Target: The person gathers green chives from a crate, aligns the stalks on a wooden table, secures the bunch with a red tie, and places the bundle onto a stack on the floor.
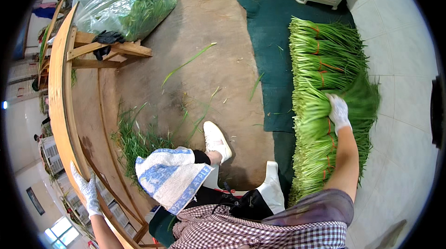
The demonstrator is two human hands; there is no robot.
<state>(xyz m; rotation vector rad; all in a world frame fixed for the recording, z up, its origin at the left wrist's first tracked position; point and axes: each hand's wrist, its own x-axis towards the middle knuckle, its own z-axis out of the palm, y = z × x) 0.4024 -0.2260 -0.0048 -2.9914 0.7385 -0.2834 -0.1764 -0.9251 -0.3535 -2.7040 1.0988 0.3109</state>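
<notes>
My white-gloved right hand presses open-palmed on the stacked row of tied green chive bundles along the dark green mat's right edge, steadying them; my left hand grips the curved wooden frame for balance.

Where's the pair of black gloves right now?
In the head view the black gloves lie upper left, on the wooden frame just below the clear bag of greens, far from both hands.
</notes>
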